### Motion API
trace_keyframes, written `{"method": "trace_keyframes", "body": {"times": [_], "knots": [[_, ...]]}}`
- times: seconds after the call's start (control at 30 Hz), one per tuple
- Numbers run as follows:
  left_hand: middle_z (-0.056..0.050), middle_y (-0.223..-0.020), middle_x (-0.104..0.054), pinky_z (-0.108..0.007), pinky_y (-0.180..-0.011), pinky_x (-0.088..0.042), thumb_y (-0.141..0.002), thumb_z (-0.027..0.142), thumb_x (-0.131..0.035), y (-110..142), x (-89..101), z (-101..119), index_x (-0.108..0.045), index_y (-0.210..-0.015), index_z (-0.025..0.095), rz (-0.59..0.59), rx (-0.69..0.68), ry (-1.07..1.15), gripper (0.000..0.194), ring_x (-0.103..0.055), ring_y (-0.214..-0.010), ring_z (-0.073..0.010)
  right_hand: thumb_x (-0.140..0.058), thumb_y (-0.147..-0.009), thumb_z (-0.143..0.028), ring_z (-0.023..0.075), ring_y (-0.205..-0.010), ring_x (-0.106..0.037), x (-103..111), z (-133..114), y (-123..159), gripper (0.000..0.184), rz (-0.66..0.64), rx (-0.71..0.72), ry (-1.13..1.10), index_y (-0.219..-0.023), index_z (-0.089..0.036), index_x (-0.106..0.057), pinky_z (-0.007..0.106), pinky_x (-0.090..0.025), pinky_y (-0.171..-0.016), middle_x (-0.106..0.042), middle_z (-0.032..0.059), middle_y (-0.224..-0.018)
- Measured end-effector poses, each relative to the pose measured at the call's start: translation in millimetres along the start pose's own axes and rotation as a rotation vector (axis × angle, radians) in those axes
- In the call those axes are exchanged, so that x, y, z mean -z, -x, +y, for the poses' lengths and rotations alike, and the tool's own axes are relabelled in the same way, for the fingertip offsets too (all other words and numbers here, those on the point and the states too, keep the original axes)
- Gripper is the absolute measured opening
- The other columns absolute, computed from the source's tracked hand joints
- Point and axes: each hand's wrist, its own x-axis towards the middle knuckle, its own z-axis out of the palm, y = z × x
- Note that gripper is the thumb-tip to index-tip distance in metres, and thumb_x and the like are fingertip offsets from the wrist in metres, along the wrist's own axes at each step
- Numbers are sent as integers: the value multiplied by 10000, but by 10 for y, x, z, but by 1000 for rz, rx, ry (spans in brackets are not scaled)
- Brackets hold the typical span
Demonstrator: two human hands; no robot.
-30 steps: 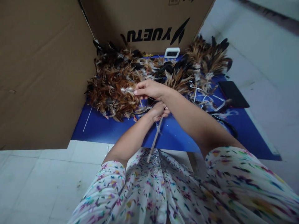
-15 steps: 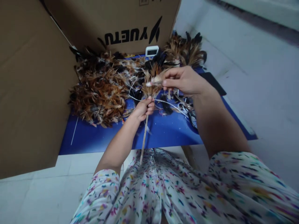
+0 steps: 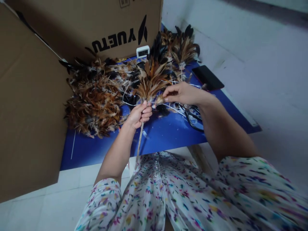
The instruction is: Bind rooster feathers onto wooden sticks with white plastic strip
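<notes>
My left hand [image 3: 141,114] is closed round a feather duster just below its feathers. The duster's thin stick [image 3: 139,144] slants down toward my lap, and its brown and black feathers [image 3: 152,78] fan out above the fist. White string [image 3: 126,102] loops out at both sides of that hand. My right hand [image 3: 179,94] pinches a small pale-brown feather [image 3: 159,99] by its upper end, just right of the duster's base. Whether the feather touches the duster, I cannot tell.
A big pile of loose brown feathers [image 3: 96,102] covers the table's left side. More feathers [image 3: 181,45] lie at the back right. Black-handled scissors [image 3: 192,120], a phone [image 3: 209,77] and a small white digital device [image 3: 142,51] lie on the blue table [image 3: 166,134]. Cardboard [image 3: 31,106] stands left and behind.
My right hand has moved down with the small feather, from in front of the duster's feathers to beside its base. The left hand keeps its hold. The view has shifted slightly.
</notes>
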Motion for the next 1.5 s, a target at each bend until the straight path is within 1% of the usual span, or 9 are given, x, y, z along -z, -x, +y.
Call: {"method": "trace_keyframes", "body": {"times": [0.23, 0.57, 0.9, 1.1, 1.23, 1.33, 1.4, 1.47, 1.5], "knots": [[46, -662, -453, -79, -324, -150, -894, 361, -637, -8, -25, -31, -547, -828, 131, 50, 25, -84, 256, -272, -395, 19, -719, -699, -24, 102, -652, -549, -56, -15, 15, 187, 62, 13, 2, -698, -211, -729, 247, -410, -672, -664, -37, -674], [-80, -881, -674, -77, -330, -161, -869, 349, -667, -36, 4, -86, -531, -827, 115, 138, -42, -160, 274, -285, -401, 33, -728, -687, -38, 94, -585, -513, -59, 60, -41, 176, 39, 5, 45, -659, -212, -723, 257, -378, -610, -652, -40, -615], [-106, -959, -705, -83, -328, -150, -860, 382, -676, -28, 2, -80, -542, -826, 122, 92, -39, -171, 295, -260, -415, 29, -774, -679, -129, 103, -561, -562, -75, 218, -143, 103, -46, -24, -2, -667, -217, -721, 252, -428, -554, -671, -22, -604], [-2, -753, -584, -83, -328, -151, -857, 374, -680, -12, -31, -72, -539, -821, 131, 105, -35, -173, 283, -266, -416, 18, -721, -726, -154, 102, -516, -532, -188, 212, -174, 127, -69, -35, -101, -619, -213, -685, 259, -415, -531, -636, -17, -552], [21, -709, -528, -85, -323, -145, -896, 358, -627, -10, -43, -56, -526, -813, 134, 87, -61, -165, 259, -245, -404, 18, -705, -736, -138, 130, -599, -570, -240, 131, -128, 77, 47, -70, -48, -682, -189, -685, 290, -452, -631, -657, 9, -639], [27, -703, -517, -84, -323, -143, -902, 364, -618, -11, -43, -45, -520, -804, 139, 110, -92, -148, 265, -231, -399, 21, -709, -745, -191, 170, -757, -605, -278, 32, 24, 104, 344, 47, 109, -848, -183, -714, 331, -469, -758, -691, 51, -890], [30, -704, -515, -83, -323, -142, -903, 371, -617, -10, -46, -39, -519, -800, 142, 135, -111, -133, 270, -224, -398, 23, -668, -781, -218, 177, -795, -598, -333, -26, 167, 115, 549, 91, 184, -881, -192, -717, 332, -456, -785, -680, 54, -924], [31, -708, -516, -82, -323, -143, -908, 367, -611, -3, -54, -37, -518, -799, 144, 143, -134, -119, 265, -223, -396, 24, -629, -822, -261, 159, -708, -572, -431, -57, 293, 109, 567, 30, 164, -794, -193, -709, 310, -441, -722, -657, 31, -761], [31, -711, -518, -82, -323, -145, -910, 364, -608, 2, -61, -37, -520, -799, 145, 141, -143, -115, 260, -225, -396, 24, -634, -829, -304, 145, -641, -547, -496, -60, 336, 156, 491, -21, 115, -745, -191, -699, 296, -427, -663, -630, 16, -671]]}}
